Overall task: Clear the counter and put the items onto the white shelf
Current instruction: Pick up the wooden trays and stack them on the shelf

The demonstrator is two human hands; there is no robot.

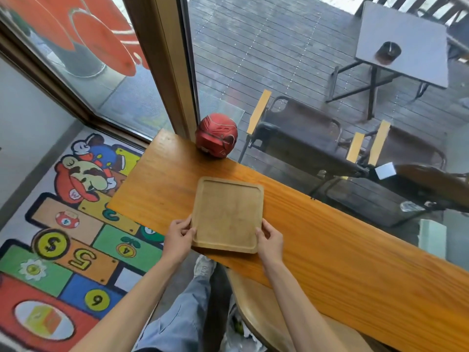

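Item: wooden tray [227, 214], empty, near edge of the bench [330, 237]. My left hand [177, 237] and right hand [270, 241] each have their grip clamped on a near corner. Step: picking it up. Next, I judge: lift level, carry to the shelf, not in view. Remaining: red helmet [216, 135].

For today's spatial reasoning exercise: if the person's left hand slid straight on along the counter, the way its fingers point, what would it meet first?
The left hand already grips the wooden tray at its near left corner, fingers pointing across it, so it would press into the tray first. The red helmet sits well beyond.
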